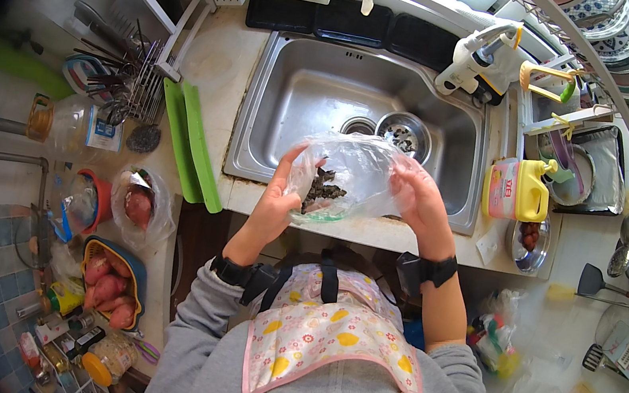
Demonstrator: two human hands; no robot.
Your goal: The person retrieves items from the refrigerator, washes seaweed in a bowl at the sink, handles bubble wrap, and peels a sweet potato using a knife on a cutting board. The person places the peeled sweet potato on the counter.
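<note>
Between my two hands a clear plastic bag [363, 173] is spread wide over the sink's front edge. Dark, crinkled dried pieces [324, 190], perhaps dried fungus, lie in its left part. My left hand [282, 192] grips the bag's left side, with the thumb at the lower corner. On the opposite side my right hand [416, 193] pinches the plastic. Just beyond the bag, a round metal bowl [427, 146] stands in the stainless steel sink [317, 94], beside the drain [357, 125]. Small dark bits lie in the bowl.
Green cutting boards [192, 143] lean left of the sink. A yellow detergent jug [520, 189] and a metal bowl of reddish fruit [528, 239] stand to the right. A faucet [482, 54] reaches in at the back right. A basket of sweet potatoes [112, 283] sits at the left.
</note>
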